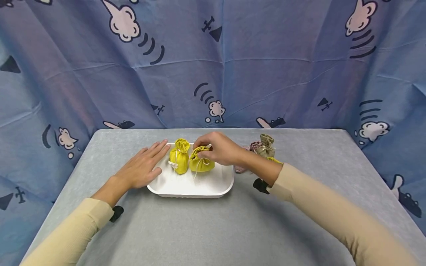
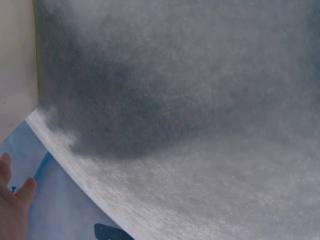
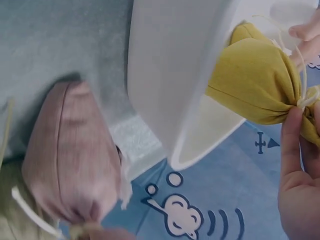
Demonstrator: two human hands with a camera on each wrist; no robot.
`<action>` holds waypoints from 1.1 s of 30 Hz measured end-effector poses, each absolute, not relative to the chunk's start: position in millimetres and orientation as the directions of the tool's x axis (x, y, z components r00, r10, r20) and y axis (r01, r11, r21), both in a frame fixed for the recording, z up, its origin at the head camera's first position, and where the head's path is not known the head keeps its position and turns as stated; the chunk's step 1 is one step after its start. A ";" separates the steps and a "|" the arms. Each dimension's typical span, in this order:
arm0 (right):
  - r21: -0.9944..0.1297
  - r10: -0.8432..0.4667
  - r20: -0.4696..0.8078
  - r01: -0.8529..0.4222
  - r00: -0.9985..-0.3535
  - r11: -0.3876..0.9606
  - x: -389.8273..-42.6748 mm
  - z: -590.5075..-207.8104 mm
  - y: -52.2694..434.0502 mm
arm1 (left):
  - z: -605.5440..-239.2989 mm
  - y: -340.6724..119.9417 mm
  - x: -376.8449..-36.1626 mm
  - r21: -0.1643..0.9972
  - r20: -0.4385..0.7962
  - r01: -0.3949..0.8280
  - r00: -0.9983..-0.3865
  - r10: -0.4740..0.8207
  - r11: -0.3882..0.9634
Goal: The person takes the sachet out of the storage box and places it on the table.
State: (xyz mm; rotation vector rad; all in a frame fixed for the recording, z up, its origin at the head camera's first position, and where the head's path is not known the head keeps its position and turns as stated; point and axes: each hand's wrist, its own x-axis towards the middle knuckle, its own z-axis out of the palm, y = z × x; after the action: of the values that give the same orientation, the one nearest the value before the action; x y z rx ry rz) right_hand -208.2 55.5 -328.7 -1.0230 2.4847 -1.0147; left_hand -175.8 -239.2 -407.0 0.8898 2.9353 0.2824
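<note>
right hand (image 1: 217, 147) pinches yellow pouch (image 1: 201, 162) — in white tray (image 1: 196, 186).

Right forearm hides most of the pink pouch (image 1: 254, 146) and a yellow pouch (image 1: 274, 160) behind it — only slivers show. Left wrist view: left hand (image 2: 11, 210) cut off at the edge — grip indeterminate. Right wrist view: blurred olive pouch (image 3: 12, 220), cropped.

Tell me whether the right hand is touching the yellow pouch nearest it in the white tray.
Touching. The right wrist view shows the right hand pinching the yellow pouch at its tied neck.
</note>
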 end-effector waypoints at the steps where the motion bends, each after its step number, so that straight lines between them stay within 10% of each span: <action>1: -0.695 -0.699 0.021 -0.513 -0.715 0.504 -207.2 -325.8 57.3 | -407.3 -239.1 -175.8 0.194 -0.007 0.542 -0.833 0.554 0.818; 33: -0.642 -0.688 0.122 -0.586 -0.715 0.495 -180.8 -261.9 142.9 | -406.3 -237.6 -174.9 0.188 -0.019 0.539 -0.834 0.552 0.821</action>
State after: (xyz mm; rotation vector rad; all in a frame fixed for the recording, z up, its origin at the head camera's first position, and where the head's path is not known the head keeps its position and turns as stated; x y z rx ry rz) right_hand -180.8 142.9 -261.9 -1.1092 2.5829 -1.0205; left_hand -174.9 -237.6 -406.3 0.8788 2.9279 0.2689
